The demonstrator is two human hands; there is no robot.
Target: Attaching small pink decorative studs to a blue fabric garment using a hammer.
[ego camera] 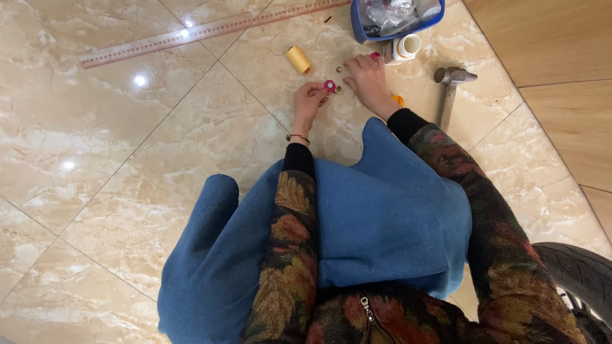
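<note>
My left hand (308,100) pinches a small pink round piece (329,85) between its fingertips, just above the marble floor. My right hand (368,78) rests palm down on the floor beside it, fingers spread over a few small brass bits (339,69). A yellow thread spool (298,59) lies just beyond both hands. Blue felt-like fabric (382,216) is draped across my lap and covers my wrists' near side.
A hammer (449,89) lies to the right of my right hand. A blue tub (395,19) of clear bags and a small white bottle (403,48) sit at the top. A long ruler (204,30) runs across the tiles. A tyre (583,274) shows at lower right.
</note>
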